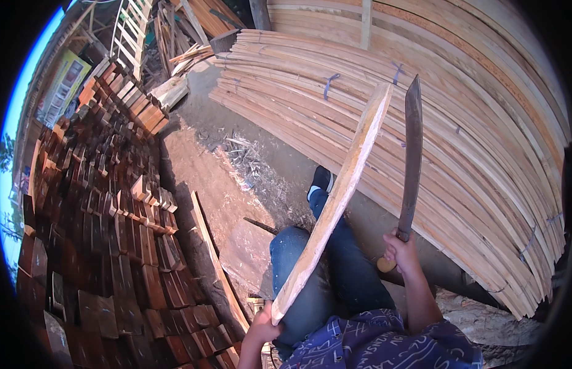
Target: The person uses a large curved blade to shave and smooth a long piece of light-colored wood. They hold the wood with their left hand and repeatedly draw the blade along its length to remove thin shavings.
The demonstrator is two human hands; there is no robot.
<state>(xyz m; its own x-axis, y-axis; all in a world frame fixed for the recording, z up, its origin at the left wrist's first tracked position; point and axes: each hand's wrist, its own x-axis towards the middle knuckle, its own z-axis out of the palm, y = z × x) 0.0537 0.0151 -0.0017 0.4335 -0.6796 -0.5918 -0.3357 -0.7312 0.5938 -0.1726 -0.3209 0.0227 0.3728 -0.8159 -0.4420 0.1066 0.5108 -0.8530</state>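
Observation:
A long pale wooden plank (332, 215) slants up and away to the right across my lap, its near end in my left hand (263, 326). The fingers are closed around that end. In my right hand (401, 251) is a machete (412, 154), held upright by its handle, with a rounded yellowish butt showing below the fist. Its dark blade stands to the right of the plank's far end, apart from it in the picture. My legs in blue jeans are under the plank.
Tied bundles of long pale wood strips (384, 135) lie at the right. Dark cut timber (107, 246) is stacked at the left. A loose strip (215, 258) lies beside that stack. Wood shavings (255, 160) cover part of the ground ahead, and a ladder (132, 37) leans farther back.

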